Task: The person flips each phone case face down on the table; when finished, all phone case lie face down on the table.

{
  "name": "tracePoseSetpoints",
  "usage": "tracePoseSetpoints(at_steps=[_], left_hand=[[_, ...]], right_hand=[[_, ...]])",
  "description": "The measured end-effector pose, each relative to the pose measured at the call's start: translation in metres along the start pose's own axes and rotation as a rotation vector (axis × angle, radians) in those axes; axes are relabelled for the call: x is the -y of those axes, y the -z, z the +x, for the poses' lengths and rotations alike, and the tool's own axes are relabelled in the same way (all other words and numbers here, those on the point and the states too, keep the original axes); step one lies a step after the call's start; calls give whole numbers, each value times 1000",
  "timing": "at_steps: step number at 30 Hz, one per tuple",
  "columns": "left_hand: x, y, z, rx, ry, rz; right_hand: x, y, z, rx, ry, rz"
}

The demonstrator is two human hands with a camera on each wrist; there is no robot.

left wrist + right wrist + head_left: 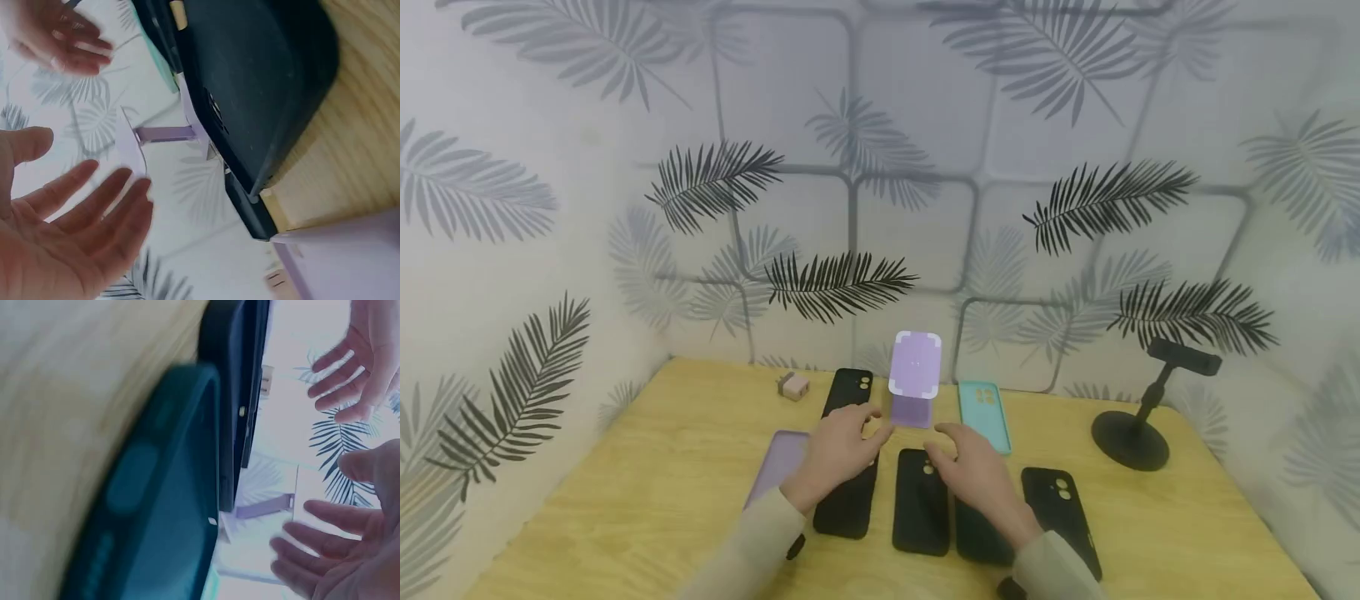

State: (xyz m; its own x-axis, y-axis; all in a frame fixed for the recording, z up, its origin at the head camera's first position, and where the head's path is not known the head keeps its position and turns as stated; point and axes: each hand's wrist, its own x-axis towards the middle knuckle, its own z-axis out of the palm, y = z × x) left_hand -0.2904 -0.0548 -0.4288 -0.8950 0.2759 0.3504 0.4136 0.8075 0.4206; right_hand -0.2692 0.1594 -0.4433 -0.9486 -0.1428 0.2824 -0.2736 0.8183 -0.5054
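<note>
Here, at the head view's centre, the lilac plastic phone stand [914, 379] sits upright on the wooden table [647, 492]. Left hand [838, 450] and right hand [973, 475] reach toward it, fingers relaxed, empty. It looks light and tippy; grasp its base.

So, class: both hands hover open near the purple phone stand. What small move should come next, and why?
Probably close both hands onto the purple phone stand: both are open, empty, and just short of its base, above the black phone cases.
</note>
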Motion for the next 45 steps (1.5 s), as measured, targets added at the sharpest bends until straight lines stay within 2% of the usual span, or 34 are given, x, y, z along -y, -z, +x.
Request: tracePoseSetpoints(at_steps=[3, 5, 10, 13, 16, 21, 28, 35, 45], left_hand=[[10, 6, 4, 24, 56, -248], [17, 11, 5, 53, 84, -365], [38, 25, 1, 156, 136, -582], [55, 32, -2, 212, 176, -649], [73, 39, -6, 242, 202, -671], [95, 51, -13, 258, 205, -671], [114, 62, -23, 274, 201, -654], [133, 68, -35, 322, 218, -664], [147, 72, -45, 347, 363, -652]], right_hand=[[-1, -3, 4, 4, -57, 205], [-1, -6, 6, 50, -90, 342], [-2, -13, 11, 244, -126, 651], [2, -15, 14, 352, -117, 730], [9, -19, 17, 425, -95, 747], [20, -25, 21, 514, -49, 755], [34, -37, 26, 605, -32, 752], [51, -52, 32, 701, -23, 829], [71, -70, 39, 774, -30, 896]])
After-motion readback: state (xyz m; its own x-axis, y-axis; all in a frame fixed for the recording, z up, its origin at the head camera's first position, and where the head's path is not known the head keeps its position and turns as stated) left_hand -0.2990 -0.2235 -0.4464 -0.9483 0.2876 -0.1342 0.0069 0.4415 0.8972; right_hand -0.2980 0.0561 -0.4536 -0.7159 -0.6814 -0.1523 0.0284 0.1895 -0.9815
